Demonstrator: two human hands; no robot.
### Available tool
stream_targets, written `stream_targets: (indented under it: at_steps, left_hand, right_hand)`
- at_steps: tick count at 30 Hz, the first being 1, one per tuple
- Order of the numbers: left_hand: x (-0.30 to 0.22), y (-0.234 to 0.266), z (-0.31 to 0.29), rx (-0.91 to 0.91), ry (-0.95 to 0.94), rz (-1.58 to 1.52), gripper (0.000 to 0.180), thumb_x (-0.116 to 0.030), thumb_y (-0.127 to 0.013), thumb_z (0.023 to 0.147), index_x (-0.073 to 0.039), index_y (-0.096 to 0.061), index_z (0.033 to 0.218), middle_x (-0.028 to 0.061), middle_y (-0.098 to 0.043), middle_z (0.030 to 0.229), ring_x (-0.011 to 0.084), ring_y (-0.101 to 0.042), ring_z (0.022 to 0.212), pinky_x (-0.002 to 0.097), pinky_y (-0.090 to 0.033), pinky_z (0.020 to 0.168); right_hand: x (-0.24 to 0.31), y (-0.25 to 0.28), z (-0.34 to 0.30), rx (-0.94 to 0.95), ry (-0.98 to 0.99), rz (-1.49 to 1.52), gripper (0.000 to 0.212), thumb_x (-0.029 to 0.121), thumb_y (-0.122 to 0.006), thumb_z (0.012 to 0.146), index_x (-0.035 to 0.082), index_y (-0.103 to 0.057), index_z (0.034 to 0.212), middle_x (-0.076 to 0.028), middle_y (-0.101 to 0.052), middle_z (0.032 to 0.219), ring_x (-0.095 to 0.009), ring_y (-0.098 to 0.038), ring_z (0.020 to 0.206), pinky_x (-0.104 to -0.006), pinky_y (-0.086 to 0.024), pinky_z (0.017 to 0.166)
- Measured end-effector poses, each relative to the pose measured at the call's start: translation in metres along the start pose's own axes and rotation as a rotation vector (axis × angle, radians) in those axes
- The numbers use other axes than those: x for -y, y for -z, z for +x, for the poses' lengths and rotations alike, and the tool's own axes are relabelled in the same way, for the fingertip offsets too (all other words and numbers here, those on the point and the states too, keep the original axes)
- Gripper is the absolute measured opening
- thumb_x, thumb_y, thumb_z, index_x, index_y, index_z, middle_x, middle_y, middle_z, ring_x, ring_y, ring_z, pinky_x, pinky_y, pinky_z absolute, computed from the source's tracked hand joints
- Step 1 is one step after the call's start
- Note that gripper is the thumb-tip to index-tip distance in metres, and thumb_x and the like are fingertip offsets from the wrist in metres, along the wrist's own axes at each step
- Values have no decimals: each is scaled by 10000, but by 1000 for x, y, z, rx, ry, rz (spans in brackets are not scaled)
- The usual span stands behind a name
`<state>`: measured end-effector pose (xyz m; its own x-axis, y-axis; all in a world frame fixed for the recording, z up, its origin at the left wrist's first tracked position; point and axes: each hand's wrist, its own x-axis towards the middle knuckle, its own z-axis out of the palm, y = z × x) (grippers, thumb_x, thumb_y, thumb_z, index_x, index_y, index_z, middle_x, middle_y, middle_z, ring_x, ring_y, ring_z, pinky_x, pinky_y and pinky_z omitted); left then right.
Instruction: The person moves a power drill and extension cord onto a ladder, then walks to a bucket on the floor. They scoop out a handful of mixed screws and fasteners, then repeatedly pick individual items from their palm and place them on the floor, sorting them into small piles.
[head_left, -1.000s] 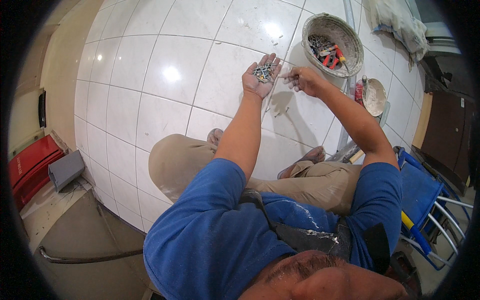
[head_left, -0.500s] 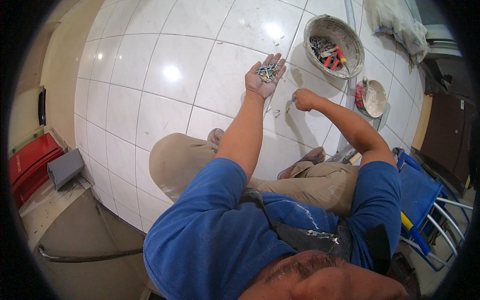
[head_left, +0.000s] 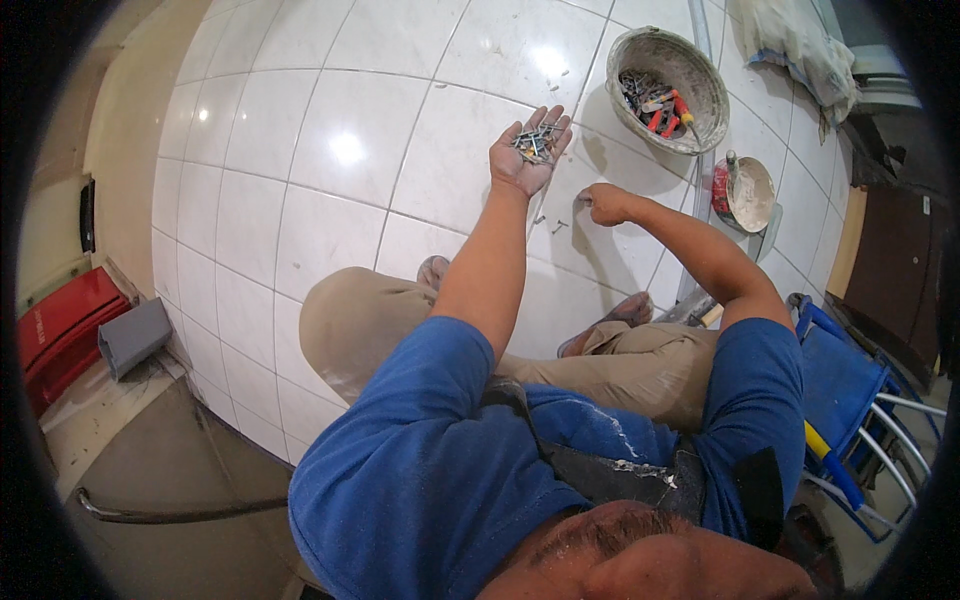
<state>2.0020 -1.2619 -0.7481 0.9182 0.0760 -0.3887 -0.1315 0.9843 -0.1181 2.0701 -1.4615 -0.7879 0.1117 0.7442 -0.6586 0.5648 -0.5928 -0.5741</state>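
My left hand [head_left: 522, 172] is held palm up over the floor, fingers spread, with a heap of loose screws [head_left: 536, 145] resting in it. To its right, my right hand [head_left: 606, 204] is low over the tiles with its fingers curled together. Whatever is pinched at its fingertips is too small to make out. A loose screw [head_left: 560, 228] lies on the white tile just left of that hand, and another small screw [head_left: 541, 219] lies beside it.
A dusty bucket [head_left: 711, 90] with hardware and red-handled tools stands at the far right. Nearer is a small tub [head_left: 752, 197] of pale material. A blue folding chair [head_left: 843, 385] stands at my right, with a red case [head_left: 72, 325] at far left.
My right hand has dipped slightly, and its fingers have changed pose. The loose screws on the tile lie a little farther left. My left hand stays in place with its heap.
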Motion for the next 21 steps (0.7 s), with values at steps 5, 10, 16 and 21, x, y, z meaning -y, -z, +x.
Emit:
stream_targets:
  at_steps: [5,10,16,21]
  left_hand:
    - [-1,5,2,22,21,-42,527,-274,-285,1015,20,-366,1444,247,-374,1510,411,-374,1392,570,-325,1158]
    - [2,9,5,44,53,-32,544,-278,-304,1004,21,-356,1455,256,-379,1507,407,-387,1388,566,-327,1155]
    - [9,5,7,63,146,-82,547,-277,-340,994,53,-381,1430,260,-496,1392,399,-498,1279,535,-381,1117]
    - [11,5,8,14,160,2,461,-266,-357,999,53,-488,1306,221,-623,1156,369,-601,1101,537,-449,1050]
  right_hand:
    - [-3,4,0,-53,191,123,428,77,-550,708,-6,-681,1107,-276,-690,1003,-415,-677,913,-452,-538,831]
    - [13,67,-11,-437,-146,-88,331,162,-595,802,40,-689,1094,-261,-687,929,-427,-666,867,-464,-529,821]
    - [65,98,-28,-975,29,-9,261,239,-621,903,76,-701,1090,-171,-668,980,-376,-649,912,-452,-511,819]
    - [87,111,-31,-849,96,-98,261,236,-623,906,126,-706,1128,-113,-620,1034,-314,-628,981,-430,-512,836]
